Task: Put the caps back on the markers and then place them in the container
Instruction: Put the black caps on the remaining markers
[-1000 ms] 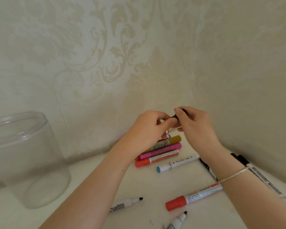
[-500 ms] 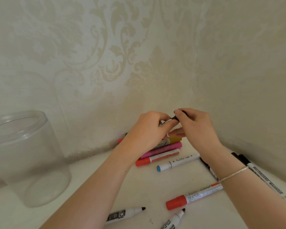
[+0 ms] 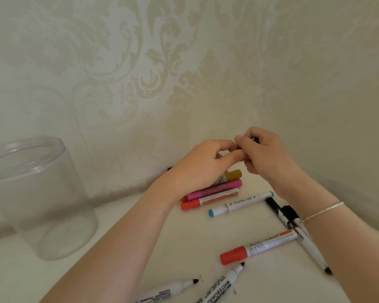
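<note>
White tabletop (image 3: 184,232), set in a wallpapered corner. Clear cylindrical plastic container (image 3: 37,197): upright, far left, well apart from the markers. Left hand (image 3: 202,166) and right hand (image 3: 265,155): raised above the table, fingertips meeting, fingers curled round a small dark item (image 3: 255,139), mostly hidden. Beneath them: capped pink marker (image 3: 214,190) and orange-capped marker (image 3: 208,201) side by side. Near front edge: red-capped whiteboard marker (image 3: 258,248); two uncapped black-tipped whiteboard markers (image 3: 223,283).

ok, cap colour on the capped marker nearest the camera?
Red cap, white-barrelled marker; head view.
</note>
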A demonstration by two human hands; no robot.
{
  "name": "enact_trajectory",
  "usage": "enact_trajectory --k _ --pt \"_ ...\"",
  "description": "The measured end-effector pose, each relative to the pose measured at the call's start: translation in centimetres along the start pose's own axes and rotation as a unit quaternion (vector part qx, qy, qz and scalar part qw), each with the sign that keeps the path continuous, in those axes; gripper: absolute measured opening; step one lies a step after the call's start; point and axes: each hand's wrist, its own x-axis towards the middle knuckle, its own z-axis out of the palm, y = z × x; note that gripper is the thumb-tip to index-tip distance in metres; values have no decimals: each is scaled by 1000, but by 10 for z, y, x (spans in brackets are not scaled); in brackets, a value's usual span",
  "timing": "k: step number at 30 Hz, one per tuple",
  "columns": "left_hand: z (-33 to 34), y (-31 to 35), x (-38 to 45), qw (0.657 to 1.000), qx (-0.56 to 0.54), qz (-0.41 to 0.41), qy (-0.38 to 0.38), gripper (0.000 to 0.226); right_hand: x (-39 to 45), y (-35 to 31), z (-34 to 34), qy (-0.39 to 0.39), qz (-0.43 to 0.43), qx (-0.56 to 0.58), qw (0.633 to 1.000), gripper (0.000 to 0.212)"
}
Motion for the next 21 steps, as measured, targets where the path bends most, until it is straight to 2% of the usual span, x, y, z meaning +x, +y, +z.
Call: enact_trajectory --k 2,4,6,9,11,14,17,19,21 --pt "-4 -3 0 995 -83 -36 -27 29 1 -5 -8 11 -4 20 1000 32" --pt "-8 -8 1 990 -109 -72 -42 31 2 -11 -21 36 -2 48 998 33" --pt "-10 -13 1 990 -77 -105 -58 38 3 -14 -32 75 -6 39 996 34" --pt "-13 -13 -2 975 0 -180 -132 54 6 -13 -38 111 -14 -7 994 34" --pt "-19 -10 -7 957 59 -206 -193 50 7 -13 -38 102 -4 -24 994 33" --pt "-26 2 -22 920 181 -202 -284 45 6 -13 -34 80 11 -42 996 31" --pt "-20 7 -42 855 255 -239 -384 57 4 -13 -29 61 6 -72 995 28" --pt "-14 6 -56 816 290 -264 -424 64 2 -15 -25 48 2 -86 995 26" --pt "-12 2 -69 802 286 -279 -443 65 0 -18 -21 36 -1 -101 994 25"
